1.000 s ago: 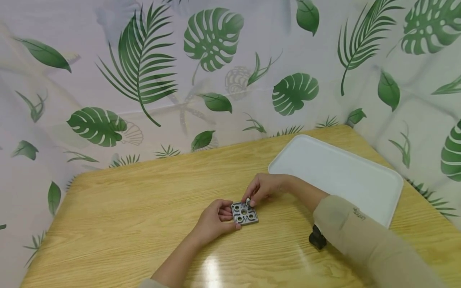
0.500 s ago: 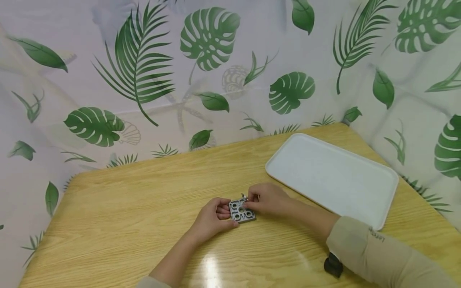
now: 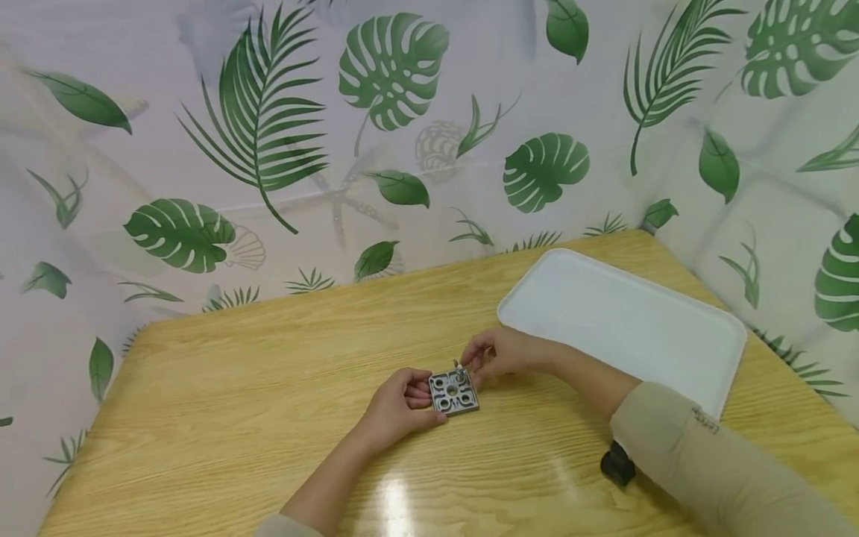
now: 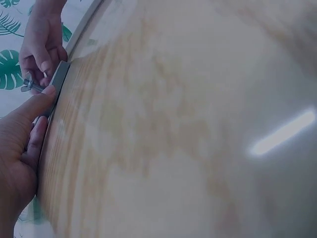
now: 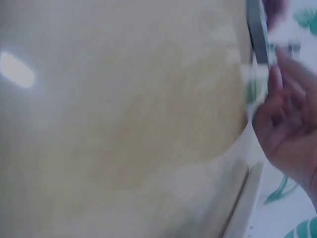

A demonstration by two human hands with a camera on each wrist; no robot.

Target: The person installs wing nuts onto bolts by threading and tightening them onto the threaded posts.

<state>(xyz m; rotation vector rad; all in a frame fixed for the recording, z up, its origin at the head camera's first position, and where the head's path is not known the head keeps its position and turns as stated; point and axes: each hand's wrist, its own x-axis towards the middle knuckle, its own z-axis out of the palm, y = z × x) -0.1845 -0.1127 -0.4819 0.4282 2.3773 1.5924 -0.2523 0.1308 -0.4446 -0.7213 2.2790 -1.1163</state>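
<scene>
A square grey metal plate (image 3: 454, 401) with several round holes sits just above or on the table, tipped towards me. My left hand (image 3: 400, 412) holds it by its left side, thumb along the near edge. A silver wing bolt (image 3: 461, 374) stands up from the hole at the plate's far right corner; the left wrist view shows its wing head (image 4: 28, 83) sticking out from the plate's face. Beside the bolt, my right hand (image 3: 505, 353) has its thumb and fingers spread around that corner. Its extended fingers (image 5: 292, 67) reach to the bolt in the right wrist view, without a clear pinch.
Behind the right forearm lies a large white tray (image 3: 617, 321) on the wooden table (image 3: 268, 388). A black object (image 3: 617, 464) shows under the right sleeve, seemingly worn at the wrist. A leaf-patterned curtain (image 3: 403, 149) borders the table's far and right sides.
My right fingers were on the bolt, turned down over the corner half a second ago, and now stand out to its right. The left hand and plate have stayed in place.
</scene>
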